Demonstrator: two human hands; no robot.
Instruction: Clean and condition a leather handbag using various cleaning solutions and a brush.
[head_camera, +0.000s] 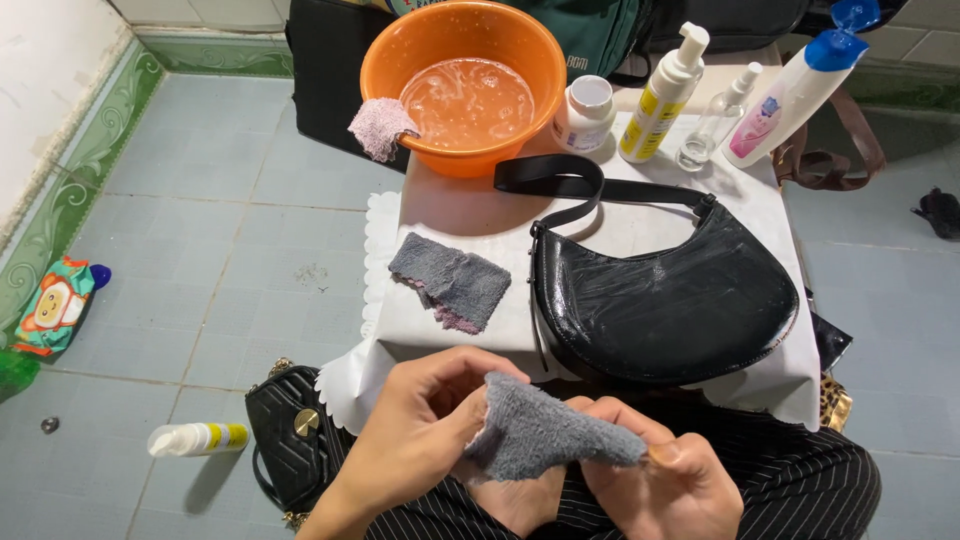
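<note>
Both my hands hold a small grey cloth low in the frame, over my lap in striped trousers. My left hand pinches its left end and my right hand grips its right end. Just beyond them a shiny black half-moon handbag lies on a small table covered with a white cloth, its strap looped toward the back. A second folded grey cloth lies on the table left of the bag.
An orange basin of cloudy water stands at the table's back, a pink rag over its rim. A white jar, pump bottle, clear bottle and blue-capped bottle stand beside it. A quilted black bag and spray bottle lie on the tiled floor.
</note>
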